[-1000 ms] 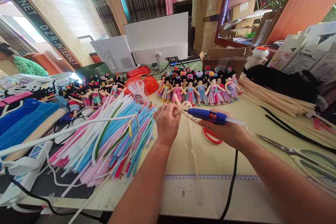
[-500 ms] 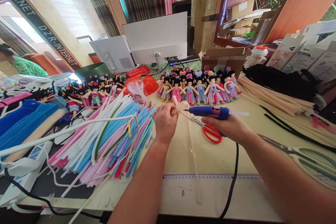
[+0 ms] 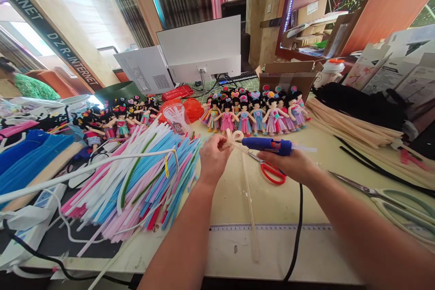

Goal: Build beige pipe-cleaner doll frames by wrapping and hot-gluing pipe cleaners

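My left hand [image 3: 215,157] pinches a cream pipe-cleaner piece [image 3: 234,137] with small loops at its top. My right hand [image 3: 288,161] is wrapped round a blue glue gun [image 3: 267,145]; a clear glue stick [image 3: 305,148] juts from its back. The gun's nozzle points left, close to the cream piece; whether they touch cannot be made out. Red-handled scissors [image 3: 273,174] lie on the table just below the gun. A long pale strip [image 3: 250,204] runs down the table beneath my hands.
Pipe-cleaner dolls [image 3: 244,115] stand behind my hands. Coloured pipe cleaners [image 3: 136,181] are heaped at left, crossed by a white cable [image 3: 102,161]. Large scissors [image 3: 377,192] and cream pipe cleaners [image 3: 356,122] lie at right. A black cord [image 3: 298,235] crosses the ruler [image 3: 272,227]. A person [image 3: 32,86] is at far left.
The cream piece has dropped slightly and tilted in my left hand. The glue gun and my right hand have shifted a little left in view. Both hands keep their hold.
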`<state>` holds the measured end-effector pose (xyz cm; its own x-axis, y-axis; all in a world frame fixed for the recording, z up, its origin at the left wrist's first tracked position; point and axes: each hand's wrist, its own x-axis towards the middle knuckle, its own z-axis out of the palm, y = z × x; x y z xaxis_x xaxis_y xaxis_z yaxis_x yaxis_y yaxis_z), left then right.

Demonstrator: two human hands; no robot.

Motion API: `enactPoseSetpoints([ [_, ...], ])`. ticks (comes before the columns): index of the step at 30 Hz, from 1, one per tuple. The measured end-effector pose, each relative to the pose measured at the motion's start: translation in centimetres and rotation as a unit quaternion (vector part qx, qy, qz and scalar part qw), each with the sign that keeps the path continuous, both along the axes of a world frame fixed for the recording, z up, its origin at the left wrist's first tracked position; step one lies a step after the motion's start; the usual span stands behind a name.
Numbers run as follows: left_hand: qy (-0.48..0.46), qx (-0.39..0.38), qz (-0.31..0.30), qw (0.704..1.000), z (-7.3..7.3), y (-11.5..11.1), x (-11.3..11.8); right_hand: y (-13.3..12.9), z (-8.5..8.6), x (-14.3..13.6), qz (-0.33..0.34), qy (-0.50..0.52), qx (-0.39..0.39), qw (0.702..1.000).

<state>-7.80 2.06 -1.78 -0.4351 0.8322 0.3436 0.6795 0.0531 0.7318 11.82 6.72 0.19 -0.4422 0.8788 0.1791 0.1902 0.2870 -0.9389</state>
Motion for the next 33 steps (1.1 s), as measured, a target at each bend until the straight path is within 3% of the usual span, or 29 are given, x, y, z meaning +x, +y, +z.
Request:
enactPoseSetpoints([
  [6,-0.008,-0.002,-0.002,1.000,0.17,-0.23,0.34,-0.12,-0.81,-0.18,-0.033,-0.037,0.033,0.998],
  [17,-0.077,0.004,-0.019,0.997,0.59,-0.37,0.74,-0.19,-0.20,-0.44,-0.050,-0.051,0.061,0.996],
  [33,-0.154,0.017,-0.052,0.987,0.39,-0.20,0.50,-0.03,-0.63,-0.45,-0.057,-0.034,0.028,0.997],
])
